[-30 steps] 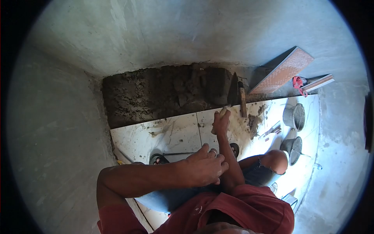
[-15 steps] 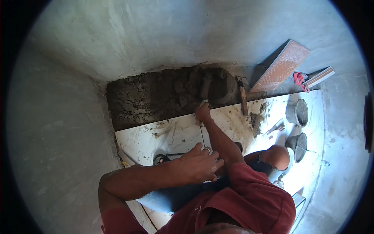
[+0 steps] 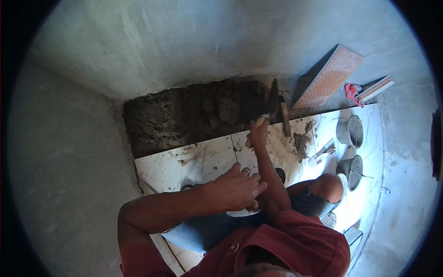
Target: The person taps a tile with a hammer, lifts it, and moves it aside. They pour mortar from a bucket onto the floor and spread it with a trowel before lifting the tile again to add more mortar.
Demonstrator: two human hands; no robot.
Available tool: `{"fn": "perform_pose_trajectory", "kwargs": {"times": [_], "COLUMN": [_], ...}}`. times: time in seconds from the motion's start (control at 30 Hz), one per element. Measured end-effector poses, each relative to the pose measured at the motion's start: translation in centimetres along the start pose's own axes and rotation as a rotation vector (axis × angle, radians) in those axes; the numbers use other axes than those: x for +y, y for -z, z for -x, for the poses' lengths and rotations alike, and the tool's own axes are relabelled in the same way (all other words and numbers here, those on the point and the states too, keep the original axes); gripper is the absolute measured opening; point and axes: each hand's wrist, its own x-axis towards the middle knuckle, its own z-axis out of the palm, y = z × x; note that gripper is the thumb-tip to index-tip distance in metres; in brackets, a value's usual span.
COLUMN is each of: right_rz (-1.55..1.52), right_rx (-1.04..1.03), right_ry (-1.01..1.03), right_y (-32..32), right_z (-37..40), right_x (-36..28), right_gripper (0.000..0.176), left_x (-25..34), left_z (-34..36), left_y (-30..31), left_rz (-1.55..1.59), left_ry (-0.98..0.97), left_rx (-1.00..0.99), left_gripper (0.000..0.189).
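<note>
My right hand (image 3: 258, 135) is closed around the handle of a trowel (image 3: 272, 99), whose dark blade points up toward the wall, slightly blurred. The blade is over the right end of a bed of dark, lumpy mortar (image 3: 170, 113). Just right of it, a hammer (image 3: 285, 119) with a wooden handle lies partly on the white tiles (image 3: 207, 159). Beside my right forearm, my left hand (image 3: 237, 187) hangs empty above my lap, a ring on one finger, its fingers loosely bent and apart.
A large tile (image 3: 330, 76) leans on the wall at the right, near narrow tile pieces (image 3: 376, 89) and a pink bag (image 3: 353, 94). Two buckets (image 3: 342, 131) (image 3: 344, 171) stand on the tiled floor. Mortar smears (image 3: 301, 145) mark the tiles. Grey walls close in the corner.
My right hand has swung the trowel rightward from the middle of the mortar toward the hammer, its blade now angled up and right. My left hand has stayed nearly in place.
</note>
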Motion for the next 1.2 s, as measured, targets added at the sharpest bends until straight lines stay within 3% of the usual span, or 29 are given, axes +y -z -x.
{"fn": "perform_pose_trajectory", "kwargs": {"times": [0.03, 0.07, 0.2, 0.27, 0.3, 0.37, 0.57, 0.7, 0.77, 0.8, 0.87, 0.9, 0.97, 1.2], "right_rz": [-0.202, -0.188, -0.292, -0.458, -0.463, 0.351, 0.469, 0.468, 0.362, 0.371, 0.186, 0.195, -0.158, -0.349], "right_rx": [0.028, 0.034, -0.006, -0.627, -0.636, -0.204, -0.370, -0.321, -0.128, -0.127, 0.117, 0.114, 0.041, -0.180], "right_ry": [-0.149, -0.183, -0.178, -0.447, -0.434, -0.034, 0.021, -0.001, 0.122, 0.113, 0.119, 0.115, -0.087, -0.308], "right_y": [0.2, 0.1, -4.0, -4.9, -6.9, -11.3, -8.6, -5.1, -3.5, -3.1, -1.5, -0.5, 0.7, -2.9], "right_z": [-0.9, -1.7, -6.1, -8.4, -7.8, -5.0, -2.4, 0.6, 1.5, 0.8, -1.7, -2.2, -3.2, -2.9], "right_x": [-1.1, -1.4, 2.7, 4.2, 4.4, 4.5, 2.7, 1.6, 1.2, 2.6, 5.7, 5.9, 6.2, 7.9], "right_gripper": [0.042, 0.043, 0.038, 0.042, 0.042, 0.048, 0.049, 0.046, 0.041, 0.041, 0.036, 0.036, 0.030, 0.027], "left_x": [-0.1, -0.1, -0.3, -0.3, -0.3, -0.4, -0.3, -0.7, -1.1, -1.2, -1.3, -1.2, -1.0, -0.2], "left_z": [0.0, 0.1, 0.5, 0.9, 1.0, 1.4, 2.4, 1.7, 1.4, 1.4, 1.7, 1.8, 1.9, 3.1], "left_y": [0.0, 0.0, -0.6, -0.7, -0.7, -1.0, -1.1, 0.1, -0.2, -0.2, -0.1, -0.1, -0.1, -0.9], "left_rz": [0.008, 0.019, 0.011, 0.002, -0.007, 0.034, 0.024, 0.048, 0.042, 0.050, 0.049, 0.058, 0.074, 0.061], "left_ry": [-0.004, -0.010, 0.002, 0.011, 0.023, 0.044, -0.007, -0.065, -0.077, -0.086, -0.114, -0.118, -0.135, -0.095], "left_rx": [0.002, 0.000, 0.019, 0.009, 0.014, 0.035, 0.099, 0.038, 0.056, 0.054, 0.125, 0.126, 0.088, 0.085], "left_gripper": [0.049, 0.049, 0.049, 0.051, 0.051, 0.053, 0.053, 0.052, 0.050, 0.050, 0.050, 0.050, 0.050, 0.048]}}
